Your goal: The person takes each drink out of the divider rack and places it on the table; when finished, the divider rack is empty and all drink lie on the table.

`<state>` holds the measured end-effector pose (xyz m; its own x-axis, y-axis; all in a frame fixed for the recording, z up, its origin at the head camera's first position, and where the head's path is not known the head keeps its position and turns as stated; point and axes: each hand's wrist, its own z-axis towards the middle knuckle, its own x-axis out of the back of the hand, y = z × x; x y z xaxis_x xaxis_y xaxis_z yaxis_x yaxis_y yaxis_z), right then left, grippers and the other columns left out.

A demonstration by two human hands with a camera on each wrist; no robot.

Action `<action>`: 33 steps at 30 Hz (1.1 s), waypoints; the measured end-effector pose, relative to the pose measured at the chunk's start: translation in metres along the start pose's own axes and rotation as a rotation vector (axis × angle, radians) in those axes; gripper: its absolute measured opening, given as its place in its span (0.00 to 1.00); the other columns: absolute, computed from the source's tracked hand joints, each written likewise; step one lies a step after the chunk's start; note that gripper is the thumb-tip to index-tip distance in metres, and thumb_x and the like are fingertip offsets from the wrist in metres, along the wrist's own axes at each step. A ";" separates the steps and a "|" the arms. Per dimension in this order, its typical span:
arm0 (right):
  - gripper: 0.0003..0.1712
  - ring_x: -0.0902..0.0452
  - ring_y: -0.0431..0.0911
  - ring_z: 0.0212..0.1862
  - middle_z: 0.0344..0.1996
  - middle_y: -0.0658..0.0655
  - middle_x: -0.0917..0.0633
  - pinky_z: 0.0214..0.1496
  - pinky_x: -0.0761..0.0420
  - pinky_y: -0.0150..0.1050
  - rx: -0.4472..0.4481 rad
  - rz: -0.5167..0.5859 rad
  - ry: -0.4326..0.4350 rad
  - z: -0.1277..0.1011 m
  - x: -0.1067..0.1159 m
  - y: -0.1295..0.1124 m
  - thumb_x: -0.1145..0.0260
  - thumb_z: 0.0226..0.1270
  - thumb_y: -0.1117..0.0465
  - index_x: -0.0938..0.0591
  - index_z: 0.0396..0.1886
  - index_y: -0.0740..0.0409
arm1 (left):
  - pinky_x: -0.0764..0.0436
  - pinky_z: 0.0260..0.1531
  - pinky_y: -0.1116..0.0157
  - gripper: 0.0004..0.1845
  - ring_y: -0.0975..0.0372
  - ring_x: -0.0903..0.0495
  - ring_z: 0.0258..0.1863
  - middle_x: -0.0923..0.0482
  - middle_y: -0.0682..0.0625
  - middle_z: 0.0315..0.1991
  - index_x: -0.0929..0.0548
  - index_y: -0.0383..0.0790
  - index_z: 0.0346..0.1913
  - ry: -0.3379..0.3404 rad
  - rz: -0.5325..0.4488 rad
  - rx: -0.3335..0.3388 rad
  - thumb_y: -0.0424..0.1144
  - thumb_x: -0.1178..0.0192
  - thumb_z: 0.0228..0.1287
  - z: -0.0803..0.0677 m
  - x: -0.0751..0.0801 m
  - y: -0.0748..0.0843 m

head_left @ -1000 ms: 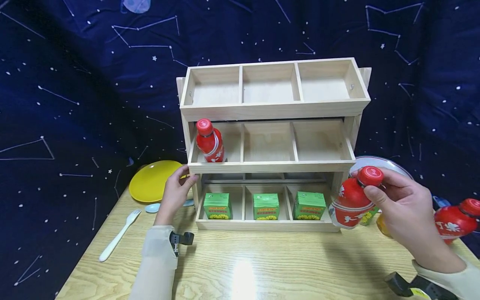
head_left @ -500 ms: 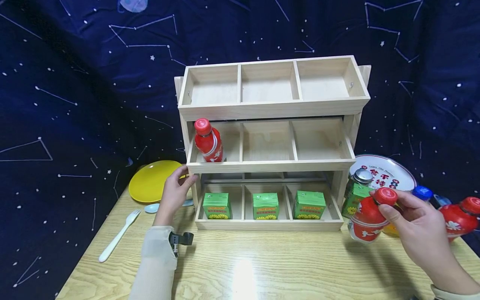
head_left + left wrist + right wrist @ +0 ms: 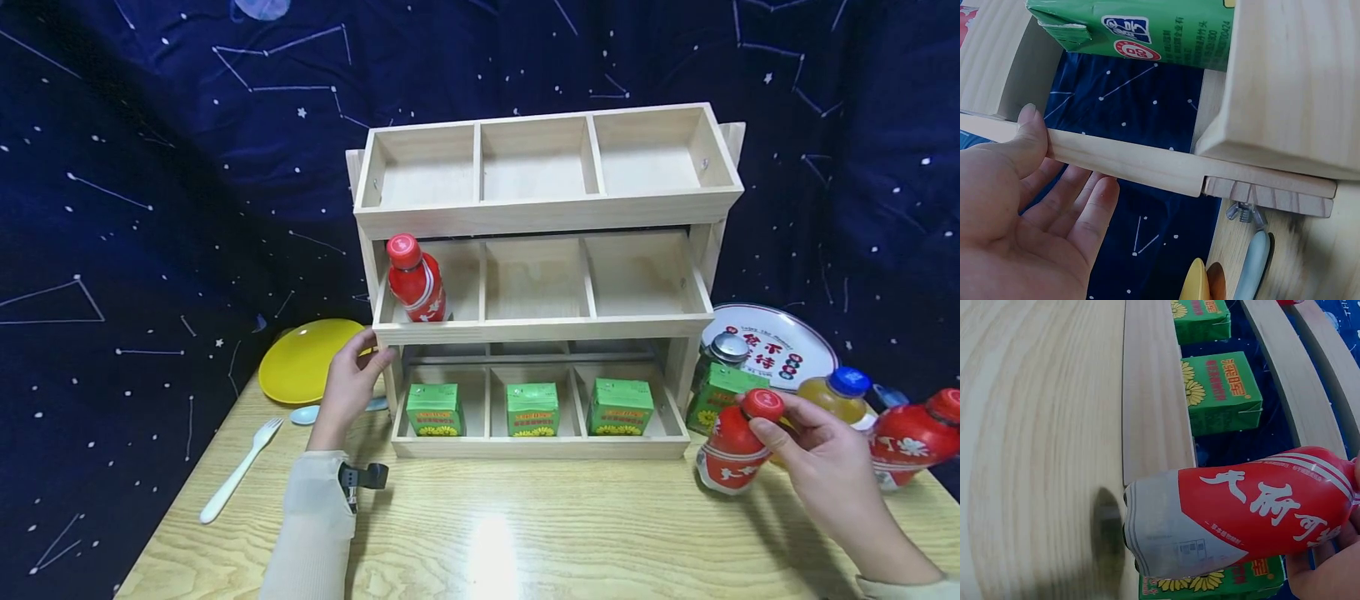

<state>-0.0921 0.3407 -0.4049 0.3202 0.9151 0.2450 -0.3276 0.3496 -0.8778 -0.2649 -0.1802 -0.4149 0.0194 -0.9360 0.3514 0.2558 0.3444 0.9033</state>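
At the far left of the wooden table a white fork lies near the edge, with a yellow plate beyond it and a pale blue spoon between plate and shelf. The left hand rests against the left end of the wooden shelf, its fingers straight and relaxed, the thumb laid along the front rail of the middle tier; the left wrist view shows the palm open under that rail. In the middle tier's left compartment stands a red bottle on the shelf, upright. The bottom tier holds three green cartons, one in each compartment. Right of the shelf stand another green carton and a silver-capped jar, with a printed round plate behind them. The right hand pinches a red bottle by its cap and neck, fingers curled round the top; the bottle is tilted, low over the table just right of the shelf's bottom corner. Whether its base touches the wood cannot be told. Further right stand a blue-capped orange bottle and a second red bottle at the edge.
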 end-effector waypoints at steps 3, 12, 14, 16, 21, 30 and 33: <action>0.22 0.21 0.28 0.49 0.47 0.37 0.15 0.46 0.23 0.19 -0.003 -0.081 0.000 0.001 0.000 0.001 0.36 0.66 0.77 0.21 0.59 0.65 | 0.23 0.58 0.51 0.27 0.50 0.24 0.59 0.26 0.44 0.62 0.28 0.45 0.69 0.002 0.002 -0.005 0.47 0.40 0.70 0.000 0.001 0.001; 0.22 0.23 0.26 0.48 0.48 0.32 0.19 0.44 0.23 0.18 -0.008 -0.192 0.001 0.001 0.001 0.008 0.35 0.67 0.73 0.22 0.61 0.66 | 0.23 0.58 0.51 0.26 0.50 0.23 0.58 0.26 0.44 0.61 0.28 0.44 0.68 0.008 0.000 -0.019 0.45 0.40 0.70 0.001 0.001 0.001; 0.22 0.23 0.25 0.48 0.48 0.31 0.19 0.44 0.24 0.17 -0.022 -0.199 -0.011 0.003 0.003 0.008 0.35 0.67 0.72 0.22 0.61 0.65 | 0.23 0.58 0.51 0.26 0.50 0.24 0.59 0.26 0.43 0.61 0.28 0.44 0.68 0.008 -0.004 -0.023 0.45 0.40 0.70 0.001 0.001 0.001; 0.22 0.23 0.24 0.47 0.47 0.30 0.19 0.43 0.24 0.17 -0.044 -0.217 -0.025 0.005 0.006 0.008 0.34 0.67 0.70 0.22 0.61 0.65 | 0.23 0.58 0.51 0.26 0.50 0.24 0.59 0.26 0.43 0.61 0.28 0.43 0.68 0.008 -0.007 -0.023 0.45 0.40 0.70 0.001 0.001 0.001; 0.22 0.22 0.25 0.46 0.47 0.32 0.18 0.43 0.23 0.17 -0.096 -0.219 -0.090 0.008 0.013 0.001 0.33 0.68 0.67 0.22 0.61 0.62 | 0.23 0.58 0.51 0.26 0.50 0.24 0.59 0.25 0.44 0.61 0.28 0.44 0.68 0.010 -0.007 -0.010 0.45 0.40 0.70 0.000 0.001 0.002; 0.26 0.22 0.26 0.50 0.53 0.39 0.18 0.47 0.25 0.17 -0.061 -0.208 -0.087 0.012 0.014 -0.015 0.33 0.66 0.71 0.25 0.64 0.64 | 0.23 0.58 0.51 0.26 0.50 0.23 0.58 0.26 0.44 0.61 0.28 0.45 0.69 0.005 0.010 0.008 0.45 0.41 0.71 -0.001 0.000 0.002; 0.27 0.23 0.27 0.52 0.53 0.42 0.18 0.49 0.26 0.17 -0.033 -0.204 -0.073 0.014 0.015 -0.019 0.32 0.64 0.73 0.25 0.63 0.65 | 0.23 0.58 0.51 0.25 0.50 0.23 0.58 0.26 0.45 0.61 0.28 0.45 0.68 0.005 0.006 0.009 0.44 0.40 0.70 -0.001 0.000 0.003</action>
<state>-0.0932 0.3502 -0.3786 0.3115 0.8385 0.4471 -0.2329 0.5235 -0.8196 -0.2635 -0.1793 -0.4128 0.0254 -0.9341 0.3562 0.2468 0.3511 0.9032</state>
